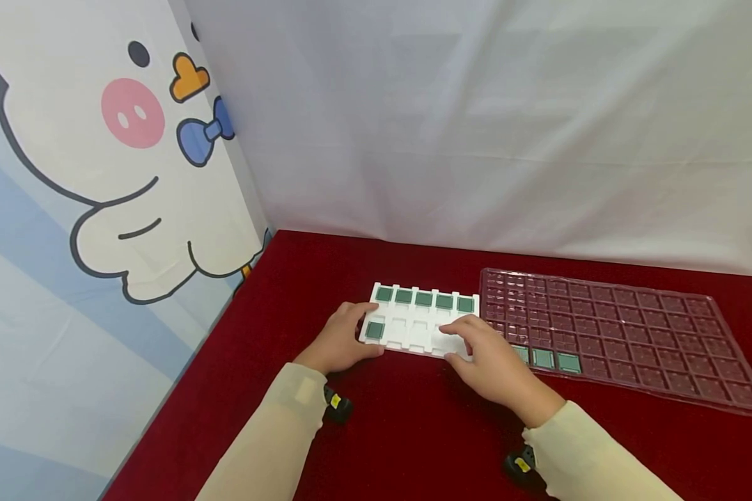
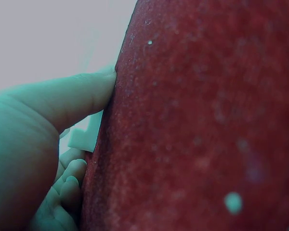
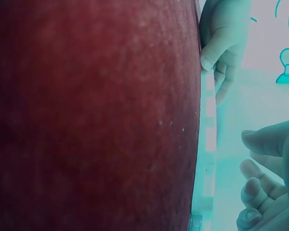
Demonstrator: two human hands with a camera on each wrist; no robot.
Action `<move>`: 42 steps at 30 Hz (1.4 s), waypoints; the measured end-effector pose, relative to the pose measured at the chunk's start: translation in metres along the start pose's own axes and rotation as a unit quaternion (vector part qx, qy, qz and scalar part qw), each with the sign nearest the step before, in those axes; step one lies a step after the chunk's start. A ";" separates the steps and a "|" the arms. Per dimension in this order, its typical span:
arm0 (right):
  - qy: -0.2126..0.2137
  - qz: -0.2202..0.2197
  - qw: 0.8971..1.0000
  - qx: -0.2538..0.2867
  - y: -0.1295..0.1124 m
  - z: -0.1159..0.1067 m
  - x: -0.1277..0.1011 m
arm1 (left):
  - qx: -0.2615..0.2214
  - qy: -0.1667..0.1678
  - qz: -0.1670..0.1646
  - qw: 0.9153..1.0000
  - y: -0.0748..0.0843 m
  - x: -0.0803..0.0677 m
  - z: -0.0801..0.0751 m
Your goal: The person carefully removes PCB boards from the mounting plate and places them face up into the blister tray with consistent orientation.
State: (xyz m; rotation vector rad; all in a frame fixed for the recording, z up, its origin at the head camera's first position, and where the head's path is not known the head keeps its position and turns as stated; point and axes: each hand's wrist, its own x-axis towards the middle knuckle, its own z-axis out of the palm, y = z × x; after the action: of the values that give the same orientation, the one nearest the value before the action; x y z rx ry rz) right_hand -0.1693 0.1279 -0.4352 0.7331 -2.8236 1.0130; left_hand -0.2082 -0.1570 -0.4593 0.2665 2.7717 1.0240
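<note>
A white compartment tray (image 1: 418, 337) lies on the red cloth. Its far row holds several green squares (image 1: 423, 299), and one more green square (image 1: 374, 330) sits in the near left cell. My left hand (image 1: 349, 328) grips the tray's left end, thumb down on the cloth; the left wrist view shows that thumb (image 2: 82, 94) beside the tray's corner (image 2: 84, 138). My right hand (image 1: 462, 338) lies over the tray's right part with relaxed fingers. In the right wrist view its fingers (image 3: 260, 139) hang loosely beside the tray edge (image 3: 209, 139) and hold nothing that I can see.
A clear many-celled blister tray (image 1: 627, 327) lies to the right, touching the white tray, with green squares (image 1: 555, 361) in its near left cells. A white curtain (image 1: 476, 125) hangs behind, and a cartoon banner (image 1: 88, 174) stands at the left. Red cloth (image 1: 426, 431) covers the table.
</note>
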 end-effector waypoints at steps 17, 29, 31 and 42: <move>0.003 -0.025 0.999 0.024 -0.007 0.016 0.012 | -0.005 -0.001 0.004 1.000 -0.001 0.000 0.001; -0.011 -0.030 0.999 0.041 -0.014 0.033 0.027 | 0.001 0.001 0.004 1.000 -0.002 0.000 0.001; -0.009 -0.029 0.999 0.036 -0.016 0.036 0.029 | 0.001 0.002 0.007 1.000 -0.002 0.000 0.001; -0.016 -0.009 0.999 0.035 -0.027 0.045 0.043 | 0.000 0.000 0.004 1.000 -0.001 -0.001 0.001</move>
State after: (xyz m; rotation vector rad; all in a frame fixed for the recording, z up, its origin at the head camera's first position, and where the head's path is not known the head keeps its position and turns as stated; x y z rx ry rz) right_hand -0.1901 0.0640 -0.4458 0.7883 -2.8157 1.1128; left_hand -0.2071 -0.1576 -0.4608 0.2785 2.7723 1.0266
